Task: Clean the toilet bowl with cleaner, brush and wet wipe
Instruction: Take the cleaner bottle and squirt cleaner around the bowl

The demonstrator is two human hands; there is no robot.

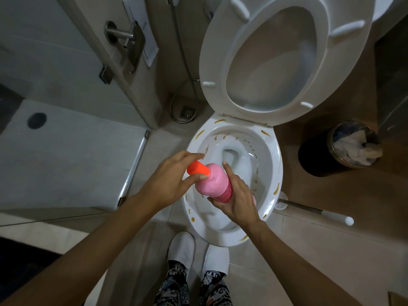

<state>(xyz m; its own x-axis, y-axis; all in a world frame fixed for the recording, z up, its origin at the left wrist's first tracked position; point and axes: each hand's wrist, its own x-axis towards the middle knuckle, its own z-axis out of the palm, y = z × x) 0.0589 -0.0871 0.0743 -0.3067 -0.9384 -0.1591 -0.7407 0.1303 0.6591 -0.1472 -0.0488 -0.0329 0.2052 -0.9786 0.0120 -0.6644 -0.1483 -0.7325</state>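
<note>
1. The tiled floor was pale beige near the person and brown to the right of the toilet.
2. The white toilet bowl stood on it, its seat and lid raised.
3. A black waste bin, with crumpled paper inside, stood on the brown part, right of the bowl.
4. A toilet brush with a white-tipped handle lay just beside the bowl's right side.
5. A square floor drain sat left of the bowl, with a coiled metal hose resting around it.
6. Two white slippers stood in front of the bowl.
</note>
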